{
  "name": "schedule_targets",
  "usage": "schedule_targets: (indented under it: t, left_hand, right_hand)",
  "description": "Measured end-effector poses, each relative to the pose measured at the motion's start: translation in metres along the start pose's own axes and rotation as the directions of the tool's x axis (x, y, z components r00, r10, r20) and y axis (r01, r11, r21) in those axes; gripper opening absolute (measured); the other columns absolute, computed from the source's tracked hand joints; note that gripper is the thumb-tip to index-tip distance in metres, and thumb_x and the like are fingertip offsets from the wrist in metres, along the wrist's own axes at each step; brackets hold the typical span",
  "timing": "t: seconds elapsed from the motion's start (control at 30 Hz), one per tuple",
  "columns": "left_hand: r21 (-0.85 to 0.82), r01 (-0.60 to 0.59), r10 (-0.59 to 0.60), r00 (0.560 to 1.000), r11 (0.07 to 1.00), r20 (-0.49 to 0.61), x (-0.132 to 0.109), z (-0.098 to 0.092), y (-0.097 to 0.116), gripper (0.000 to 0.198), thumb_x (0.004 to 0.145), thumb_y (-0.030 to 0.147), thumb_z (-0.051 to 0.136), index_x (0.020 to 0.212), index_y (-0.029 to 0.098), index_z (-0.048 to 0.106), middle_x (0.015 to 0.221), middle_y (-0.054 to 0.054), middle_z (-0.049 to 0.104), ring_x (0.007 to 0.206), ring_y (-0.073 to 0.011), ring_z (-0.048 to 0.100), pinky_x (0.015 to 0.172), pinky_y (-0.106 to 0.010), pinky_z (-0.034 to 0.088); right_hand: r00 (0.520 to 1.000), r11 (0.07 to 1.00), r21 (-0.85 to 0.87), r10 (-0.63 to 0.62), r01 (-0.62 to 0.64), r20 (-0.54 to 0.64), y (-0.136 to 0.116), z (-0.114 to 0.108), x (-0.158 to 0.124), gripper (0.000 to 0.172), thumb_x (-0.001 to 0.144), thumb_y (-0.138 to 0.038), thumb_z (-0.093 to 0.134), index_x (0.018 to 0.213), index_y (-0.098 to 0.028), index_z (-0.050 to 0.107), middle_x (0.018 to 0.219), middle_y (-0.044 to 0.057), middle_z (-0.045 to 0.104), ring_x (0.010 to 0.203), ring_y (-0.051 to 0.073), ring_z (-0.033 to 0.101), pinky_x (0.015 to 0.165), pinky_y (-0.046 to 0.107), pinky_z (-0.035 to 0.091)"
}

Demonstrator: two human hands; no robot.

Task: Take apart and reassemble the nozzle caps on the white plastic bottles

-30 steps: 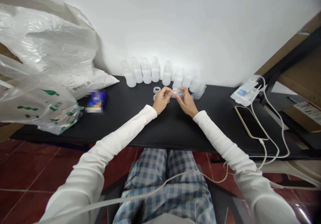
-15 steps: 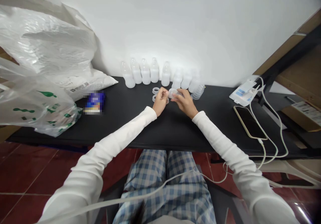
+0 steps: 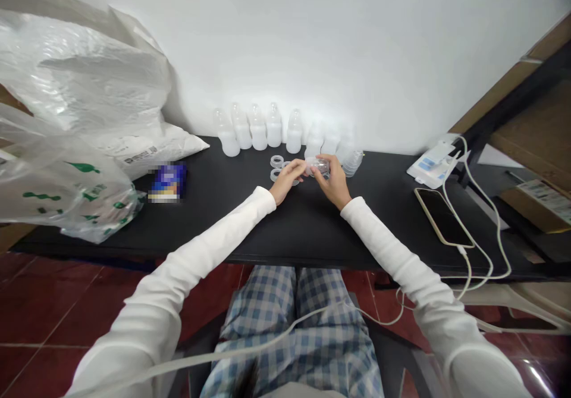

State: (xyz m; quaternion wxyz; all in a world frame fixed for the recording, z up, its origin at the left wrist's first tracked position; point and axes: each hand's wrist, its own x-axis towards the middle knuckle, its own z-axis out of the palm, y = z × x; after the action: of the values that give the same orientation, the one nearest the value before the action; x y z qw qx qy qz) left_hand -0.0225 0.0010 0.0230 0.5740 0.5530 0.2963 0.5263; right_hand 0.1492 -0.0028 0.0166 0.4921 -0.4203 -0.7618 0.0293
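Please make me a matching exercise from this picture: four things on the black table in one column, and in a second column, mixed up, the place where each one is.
Things:
1. phone
2. blue packet
3. row of white bottles
4. small clear bottle

Places:
A. between the left hand and the right hand
B. standing against the white wall
C. near the plastic bags, on the left
D. on the right part of the table, with a cable at its near end

Pairs: 1-D, 2-C, 3-B, 4-A
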Motion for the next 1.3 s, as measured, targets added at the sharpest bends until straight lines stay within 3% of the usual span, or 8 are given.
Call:
schedule_targets:
  t: [0.27, 0.47, 0.6, 0.73, 0.97, 1.1, 1.23, 1.3]
  left_hand:
    - [0.042, -0.047, 0.048, 0.999, 0.998, -0.013, -0.006, 0.003, 0.001, 0.030, 0.078, 0.039, 0.074, 0.071, 0.019, 0.054, 0.072, 0.003, 0.051, 0.069, -0.0091, 0.049, 0.068, -0.023, 0.046]
    - [-0.052, 0.041, -0.050, 0.982, 0.998, -0.180, -0.007, 0.004, 0.008, 0.021, 0.077, 0.024, 0.065, 0.068, 0.019, 0.046, 0.069, 0.003, 0.044, 0.059, -0.0077, 0.043, 0.049, -0.018, 0.038]
    - [-0.088, 0.109, -0.129, 0.952, 0.990, -0.278, -0.003, 0.001, 0.007, 0.030, 0.081, 0.028, 0.065, 0.065, 0.019, 0.042, 0.062, 0.004, 0.039, 0.051, -0.0061, 0.037, 0.039, -0.016, 0.023]
    - [-0.101, 0.091, -0.123, 0.920, 0.991, -0.373, 0.001, -0.007, 0.008, 0.038, 0.082, 0.031, 0.069, 0.063, 0.019, 0.038, 0.058, 0.006, 0.037, 0.045, -0.0039, 0.032, 0.037, -0.015, 0.017]
    - [-0.114, 0.037, -0.086, 0.884, 0.993, -0.459, 0.005, -0.018, 0.009, 0.038, 0.083, 0.035, 0.070, 0.063, 0.018, 0.043, 0.059, 0.005, 0.040, 0.046, -0.0043, 0.034, 0.036, -0.016, 0.018]
    - [-0.114, 0.042, -0.085, 0.910, 0.993, -0.405, 0.004, -0.017, 0.004, 0.031, 0.083, 0.036, 0.068, 0.067, 0.018, 0.048, 0.064, 0.002, 0.047, 0.052, -0.0068, 0.043, 0.035, -0.015, 0.022]
    - [-0.095, 0.031, -0.066, 0.916, 0.995, -0.396, 0.005, -0.020, 0.001, 0.032, 0.084, 0.040, 0.068, 0.069, 0.019, 0.048, 0.071, 0.001, 0.051, 0.060, -0.0093, 0.051, 0.039, -0.016, 0.031]
    - [-0.067, -0.007, -0.020, 0.920, 0.998, -0.392, 0.007, -0.021, 0.001, 0.032, 0.085, 0.040, 0.068, 0.070, 0.019, 0.049, 0.075, 0.000, 0.052, 0.066, -0.0100, 0.053, 0.044, -0.016, 0.037]
  right_hand:
    - [0.934, 0.937, 0.085, 0.325, -0.339, 0.147, -0.004, 0.000, -0.004, 0.049, 0.095, -0.069, 0.043, 0.104, -0.022, 0.054, 0.077, 0.002, 0.063, 0.065, 0.019, 0.059, 0.071, 0.037, 0.051]
    - [0.977, 0.998, -0.052, -0.032, 0.044, 0.211, 0.000, 0.005, 0.001, 0.041, 0.098, -0.054, 0.051, 0.119, -0.020, 0.059, 0.106, 0.013, 0.067, 0.096, 0.026, 0.064, 0.087, 0.043, 0.054]
    - [0.864, 0.900, -0.133, -0.343, 0.414, 0.369, 0.006, -0.002, 0.003, 0.034, 0.105, -0.024, 0.036, 0.123, -0.025, 0.065, 0.128, 0.013, 0.064, 0.118, 0.024, 0.060, 0.096, 0.046, 0.054]
    - [0.822, 0.851, -0.184, -0.386, 0.492, 0.419, 0.008, -0.020, 0.006, 0.035, 0.102, -0.017, 0.041, 0.117, -0.032, 0.068, 0.138, 0.008, 0.062, 0.127, 0.024, 0.057, 0.100, 0.047, 0.051]
    - [0.990, 0.765, -0.634, 0.141, -0.113, -0.006, 0.027, -0.083, 0.024, 0.050, 0.098, -0.041, 0.047, 0.143, -0.020, 0.051, 0.126, 0.019, 0.061, 0.117, 0.035, 0.059, 0.100, 0.055, 0.045]
    - [0.830, 0.499, -0.709, 0.511, -0.499, -0.225, 0.050, -0.104, 0.025, 0.058, 0.098, -0.043, 0.043, 0.140, -0.004, 0.043, 0.120, 0.026, 0.063, 0.113, 0.038, 0.062, 0.095, 0.055, 0.046]
    - [0.636, 0.376, -0.801, 0.772, -0.466, -0.007, 0.059, -0.101, 0.017, 0.050, 0.091, -0.049, 0.055, 0.122, -0.009, 0.056, 0.114, 0.025, 0.067, 0.107, 0.036, 0.064, 0.092, 0.048, 0.046]
    - [0.632, 0.380, -0.824, 0.774, -0.421, 0.034, 0.056, -0.096, 0.013, 0.055, 0.089, -0.049, 0.058, 0.126, -0.008, 0.053, 0.115, 0.024, 0.066, 0.108, 0.036, 0.064, 0.095, 0.048, 0.043]
